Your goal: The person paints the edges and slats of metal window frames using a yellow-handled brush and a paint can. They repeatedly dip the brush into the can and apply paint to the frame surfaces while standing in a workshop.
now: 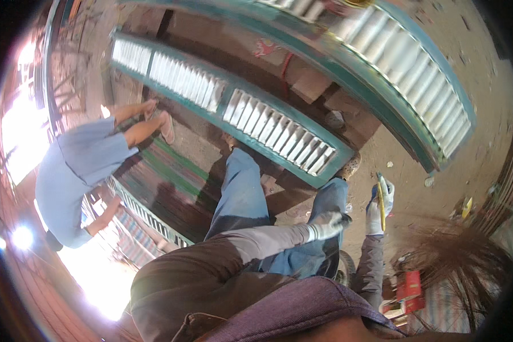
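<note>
My right hand [380, 206], in a white glove, is closed around a long thin yellow tool [382, 208] whose kind I cannot make out. It stands upright in the picture, out to the right of my legs. My left hand [327, 224], gloved in white with dark fingertips, hovers over my thigh. Its fingers are curled, and a dark patch at their end hides whether they hold anything. Beyond my feet lies a green louvered shutter panel [228, 108] with whitish slats. Neither hand touches it.
A second louvered panel [404, 62] rises at the far right, blurred. On the left a co-worker in blue-grey clothes [74, 171] bends over another slatted panel [145, 219]. Loose bristles [456, 265] and a red box [409, 288] lie at the lower right.
</note>
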Tool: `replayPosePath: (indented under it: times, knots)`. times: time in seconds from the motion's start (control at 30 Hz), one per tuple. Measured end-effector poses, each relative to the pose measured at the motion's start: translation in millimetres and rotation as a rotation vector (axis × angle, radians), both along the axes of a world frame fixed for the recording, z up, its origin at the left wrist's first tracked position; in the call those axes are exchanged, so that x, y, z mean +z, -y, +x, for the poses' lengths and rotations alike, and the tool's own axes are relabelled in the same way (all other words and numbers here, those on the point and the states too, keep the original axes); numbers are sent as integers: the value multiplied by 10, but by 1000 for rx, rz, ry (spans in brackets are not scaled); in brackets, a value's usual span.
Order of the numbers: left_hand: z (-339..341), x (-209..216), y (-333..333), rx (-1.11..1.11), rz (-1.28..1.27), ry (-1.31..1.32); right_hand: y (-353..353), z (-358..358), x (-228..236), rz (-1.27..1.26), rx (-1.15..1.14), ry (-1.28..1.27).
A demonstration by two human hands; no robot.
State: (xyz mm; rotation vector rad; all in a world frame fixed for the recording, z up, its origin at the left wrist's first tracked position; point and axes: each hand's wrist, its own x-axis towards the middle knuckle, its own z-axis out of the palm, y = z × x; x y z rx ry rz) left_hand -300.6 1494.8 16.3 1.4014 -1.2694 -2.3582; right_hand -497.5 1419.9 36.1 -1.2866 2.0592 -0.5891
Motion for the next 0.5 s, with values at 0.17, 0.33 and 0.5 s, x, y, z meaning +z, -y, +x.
replayPosePath:
  times: [0.17, 0.33, 0.5]
  knots:
    - [1462, 59, 815, 249, 80, 297, 11, 822, 310, 23, -109, 123]
    - [3169, 148, 1193, 825, 267, 387, -618, 1269, 590, 25, -792, 278]
    - [4210, -139, 1086, 810, 89, 430, -557, 1853, 1289, -74, -721, 35]
